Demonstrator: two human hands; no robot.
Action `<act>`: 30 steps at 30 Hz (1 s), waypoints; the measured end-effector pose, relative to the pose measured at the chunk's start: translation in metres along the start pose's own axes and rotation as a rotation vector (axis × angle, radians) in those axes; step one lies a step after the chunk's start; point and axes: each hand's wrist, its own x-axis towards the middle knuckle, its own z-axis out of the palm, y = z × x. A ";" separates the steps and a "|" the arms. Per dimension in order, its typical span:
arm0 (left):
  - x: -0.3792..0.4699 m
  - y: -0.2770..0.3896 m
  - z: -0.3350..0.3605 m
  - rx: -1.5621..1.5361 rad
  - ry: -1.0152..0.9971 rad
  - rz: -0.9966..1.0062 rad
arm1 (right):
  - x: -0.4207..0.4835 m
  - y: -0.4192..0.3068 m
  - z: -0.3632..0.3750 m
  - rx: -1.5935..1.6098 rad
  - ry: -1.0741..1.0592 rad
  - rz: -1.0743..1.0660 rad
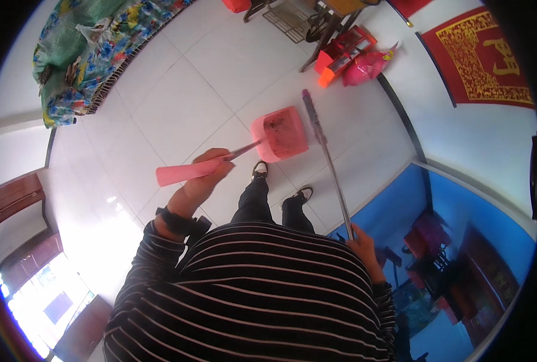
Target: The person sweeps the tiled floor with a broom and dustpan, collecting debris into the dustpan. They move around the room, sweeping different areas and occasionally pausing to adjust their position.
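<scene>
My left hand [207,174] grips the pink plastic handle of a long-handled dustpan. Its pink pan [286,133] is beyond my feet, with dark dirt inside. My right hand [363,249], low beside my hip, is closed around the metal stick of a broom [334,176]. The broom's narrow head [311,106], dark with purplish bristles at the tip, points away from me to the right of the pan. A gap separates the broom from the pan.
White floor tiles [182,104] lie around my shoes [260,168]. Red boxes [345,54] and a pink plastic bag [368,67] stand near the right wall. A floral cloth [110,50] covers something at upper left. A blue reflective panel [377,199] borders my right side.
</scene>
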 end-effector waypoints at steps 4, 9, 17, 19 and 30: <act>-0.027 -0.015 -0.038 -0.116 0.215 -0.073 | 0.047 -0.015 0.006 -0.074 0.062 0.028; -0.050 -0.035 -0.070 -0.197 0.387 -0.122 | 0.109 -0.063 0.022 0.199 0.104 0.181; -0.076 -0.062 -0.109 -0.280 0.559 -0.146 | 0.135 -0.124 0.049 0.627 0.000 0.312; -0.076 -0.066 -0.114 -0.293 0.564 -0.138 | 0.143 -0.131 0.051 0.624 0.022 0.283; -0.050 -0.055 -0.100 -0.276 0.623 -0.158 | 0.227 -0.174 -0.024 0.648 -0.230 0.311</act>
